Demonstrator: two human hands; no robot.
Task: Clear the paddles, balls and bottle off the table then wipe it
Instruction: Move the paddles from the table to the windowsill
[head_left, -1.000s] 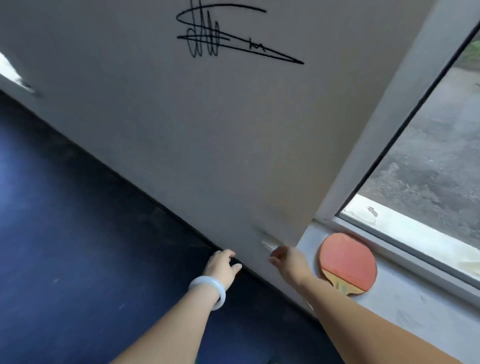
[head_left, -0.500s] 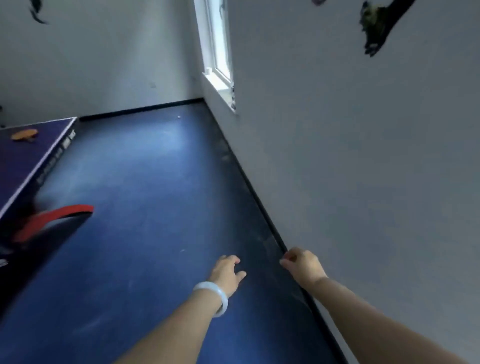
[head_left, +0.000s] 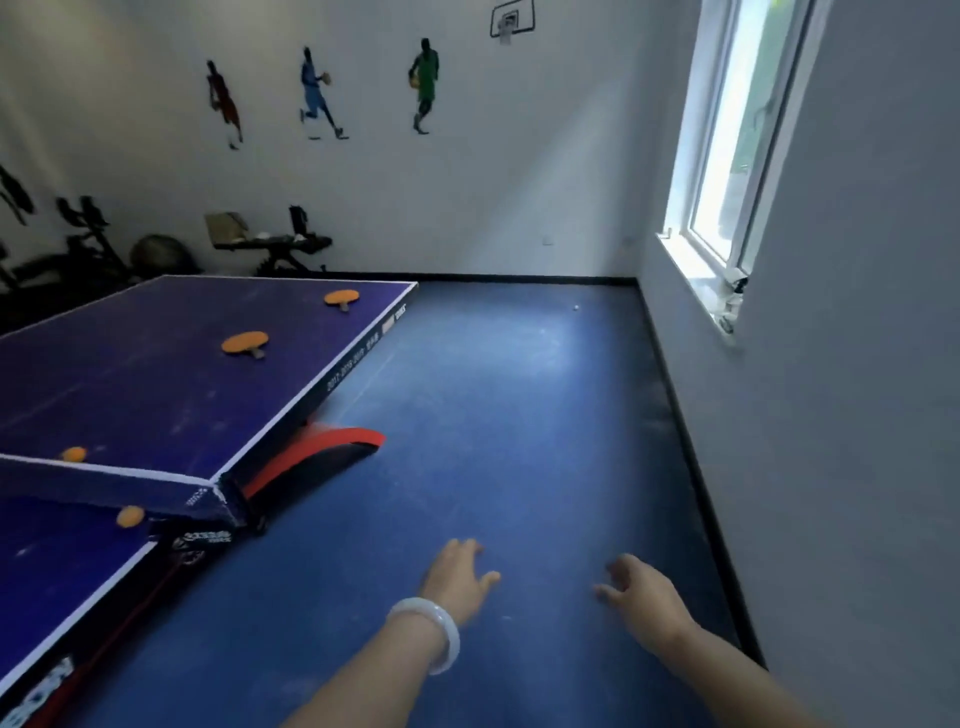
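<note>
Both grips empty; table (head_left: 156, 395) cut off left.

The counter (head_left: 156, 395) runs off the left edge, its net (head_left: 104, 486) partly hides one orange ball (head_left: 74, 454), and the small white speck on the floor (head_left: 576, 307) is too tiny to identify.
</note>
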